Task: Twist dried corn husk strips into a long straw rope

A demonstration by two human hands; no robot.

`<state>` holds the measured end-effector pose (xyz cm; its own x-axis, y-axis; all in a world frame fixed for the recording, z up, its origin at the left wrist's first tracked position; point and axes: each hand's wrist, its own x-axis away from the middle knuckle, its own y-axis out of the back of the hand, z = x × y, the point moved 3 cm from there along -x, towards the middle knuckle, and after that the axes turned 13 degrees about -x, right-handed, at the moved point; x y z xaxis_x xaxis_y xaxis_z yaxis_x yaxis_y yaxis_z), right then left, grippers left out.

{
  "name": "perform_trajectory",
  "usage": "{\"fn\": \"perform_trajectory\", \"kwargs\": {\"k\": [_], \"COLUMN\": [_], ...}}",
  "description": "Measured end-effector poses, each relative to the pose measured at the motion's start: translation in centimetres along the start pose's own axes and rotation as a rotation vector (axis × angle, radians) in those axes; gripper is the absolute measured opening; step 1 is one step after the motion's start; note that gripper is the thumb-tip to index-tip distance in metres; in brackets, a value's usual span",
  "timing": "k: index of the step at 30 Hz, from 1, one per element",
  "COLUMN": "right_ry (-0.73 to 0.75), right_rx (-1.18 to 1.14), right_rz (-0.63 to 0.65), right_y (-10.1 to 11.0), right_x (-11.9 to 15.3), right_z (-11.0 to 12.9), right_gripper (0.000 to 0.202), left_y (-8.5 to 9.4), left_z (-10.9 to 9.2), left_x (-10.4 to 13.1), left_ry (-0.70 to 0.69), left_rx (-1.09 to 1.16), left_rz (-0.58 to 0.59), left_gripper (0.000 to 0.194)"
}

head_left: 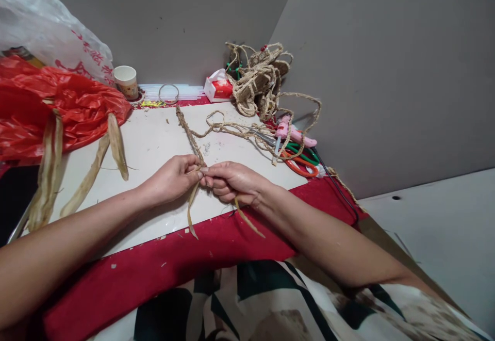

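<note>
A thin braid of dried plant fibre point(190, 134) lies across the white board point(154, 140), its near end between my fingers. My left hand point(180, 176) pinches that end from the left, thumb and fingertips closed on it. From the right, my right hand point(230, 180) meets it, fingers curled round fibre strands. One loose strand point(191, 212) hangs below my left fingertips, and another strand point(249, 222) trails out under my right hand. The exact crossing of the strands is hidden by my fingertips.
Left: dried husk strips point(87, 178), a red plastic bag point(77, 103). Back: a paper cup point(126, 82), a metal ring point(168, 93), a tissue pack point(218, 87), a heap of braided cord point(263, 78). Right: a pink glue gun point(294, 132), orange-handled scissors point(301, 165). Red cloth point(162, 269) underlies the board.
</note>
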<state>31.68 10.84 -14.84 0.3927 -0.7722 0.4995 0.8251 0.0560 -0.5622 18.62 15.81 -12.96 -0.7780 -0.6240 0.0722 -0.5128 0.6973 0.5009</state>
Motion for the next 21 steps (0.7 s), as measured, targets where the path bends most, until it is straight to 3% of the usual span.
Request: {"fn": "perform_trajectory", "kwargs": {"k": [4,9,13,18,21], "right_ry": [0.096,0.170,0.149,0.083,0.097], "right_rx": [0.009,0.019,-0.068,-0.128,-0.139], "right_rz": [-0.124,-0.193,-0.134,-0.034,-0.036], "right_y": [-0.5,-0.9,-1.1,-1.2,-1.2], "right_x": [0.2,0.2,0.2,0.3,0.5], "right_z": [-0.4,-0.7,-0.8,-1.2,-1.2], "right_gripper": [0.028,0.023,0.032,0.042,0.033], "left_y": [0.9,1.3,0.4,-1.2,-2.5], "left_z": [-0.7,-2.5,-3.7,-3.6,-3.3], "left_x": [0.2,1.3,2.2,2.6,3.2], "left_ry": [-0.026,0.076,0.094,0.136,0.080], "left_rx": [-0.434,-0.972,-1.082,-1.164,-1.217], "left_rz": [0.060,0.029,0.055,0.081,0.147], "left_gripper": [0.021,0.030,0.037,0.031,0.031]}}
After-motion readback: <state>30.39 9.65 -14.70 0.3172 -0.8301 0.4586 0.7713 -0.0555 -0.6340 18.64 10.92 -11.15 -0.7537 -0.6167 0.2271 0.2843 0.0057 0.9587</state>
